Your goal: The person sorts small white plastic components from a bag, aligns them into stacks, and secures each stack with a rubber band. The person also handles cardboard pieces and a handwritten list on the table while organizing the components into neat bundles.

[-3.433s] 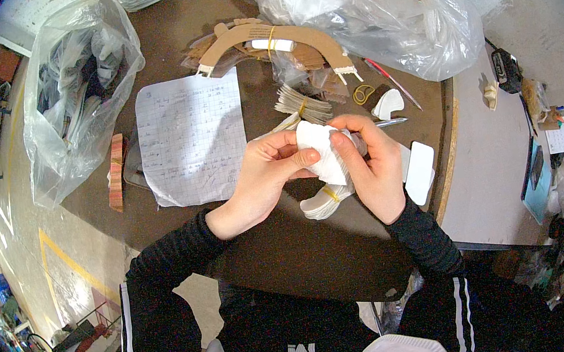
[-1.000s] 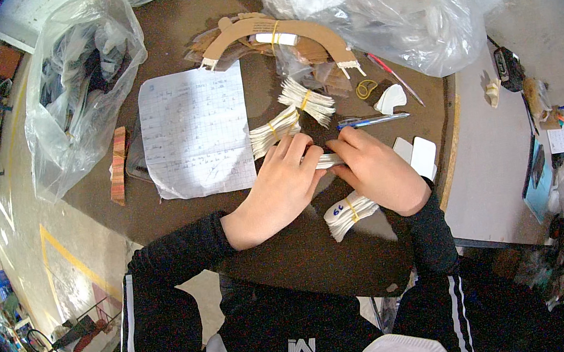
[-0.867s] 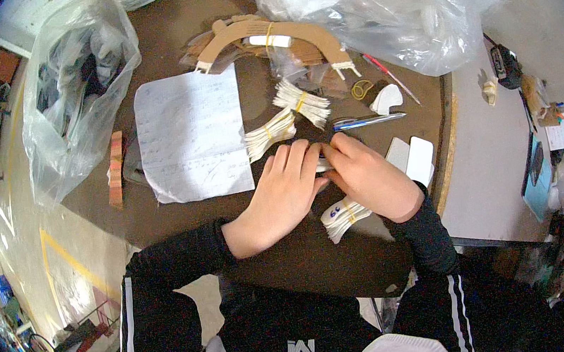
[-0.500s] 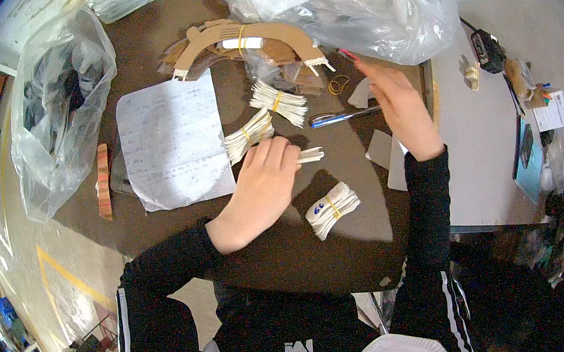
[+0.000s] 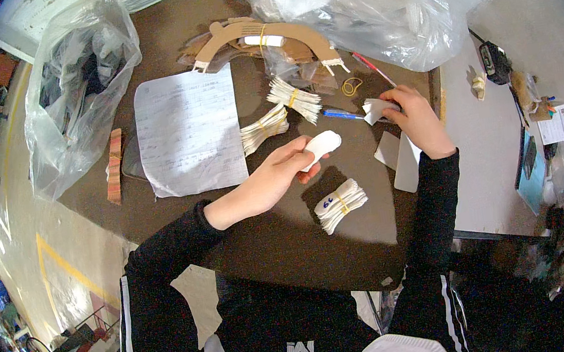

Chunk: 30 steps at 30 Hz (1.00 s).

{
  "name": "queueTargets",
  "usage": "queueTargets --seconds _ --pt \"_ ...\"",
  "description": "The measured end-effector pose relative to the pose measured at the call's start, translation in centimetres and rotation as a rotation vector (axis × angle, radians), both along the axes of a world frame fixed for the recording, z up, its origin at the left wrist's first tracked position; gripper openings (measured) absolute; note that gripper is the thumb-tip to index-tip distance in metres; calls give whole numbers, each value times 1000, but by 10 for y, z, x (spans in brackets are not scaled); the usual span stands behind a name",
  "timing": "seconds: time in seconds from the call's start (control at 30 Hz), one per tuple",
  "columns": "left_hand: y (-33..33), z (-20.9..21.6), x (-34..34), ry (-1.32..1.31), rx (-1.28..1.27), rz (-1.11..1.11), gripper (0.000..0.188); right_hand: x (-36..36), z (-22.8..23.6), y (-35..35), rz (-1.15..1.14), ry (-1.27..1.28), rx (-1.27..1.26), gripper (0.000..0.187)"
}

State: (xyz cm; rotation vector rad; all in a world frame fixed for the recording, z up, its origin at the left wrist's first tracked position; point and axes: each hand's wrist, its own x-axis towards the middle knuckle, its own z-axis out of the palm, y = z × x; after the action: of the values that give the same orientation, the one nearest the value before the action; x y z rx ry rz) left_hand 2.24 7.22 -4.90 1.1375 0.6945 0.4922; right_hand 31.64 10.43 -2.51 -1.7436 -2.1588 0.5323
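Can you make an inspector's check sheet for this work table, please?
Surface: brown tabletop, partly shadowed
Work things: three white bundles tied with yellow bands; pale flat pieces
Clutter: handwritten sheet, curved brown card, blue pen, red pen, loose yellow band, two clear plastic bags
Left hand: holds a rounded white piece, maybe a stack
Right hand: pinches a small white piece
Cables: nothing seen
Surroundings: pale surface and black device to the right; floor with yellow lines to the left
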Motion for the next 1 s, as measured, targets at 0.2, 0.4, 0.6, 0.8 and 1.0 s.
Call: queueTargets --seconds 0.2,0.4,0.6,0.8,1.0 --pt "0 0 -1 504 967 150 20 -10 7 -2 44 90 -29 23" --pt "0 -5 -1 694 1215 162 24 -25 15 -4 34 157 111 26" --pt "9 -12 -3 632 1178 217 27 -83 12 -21 526 228 25 30" --pt "8 -6 -3 605 1084 228 23 -92 3 -24 523 239 41 26" --pt "6 -7 -3 587 1059 230 28 -90 1 -21 434 268 19 38"
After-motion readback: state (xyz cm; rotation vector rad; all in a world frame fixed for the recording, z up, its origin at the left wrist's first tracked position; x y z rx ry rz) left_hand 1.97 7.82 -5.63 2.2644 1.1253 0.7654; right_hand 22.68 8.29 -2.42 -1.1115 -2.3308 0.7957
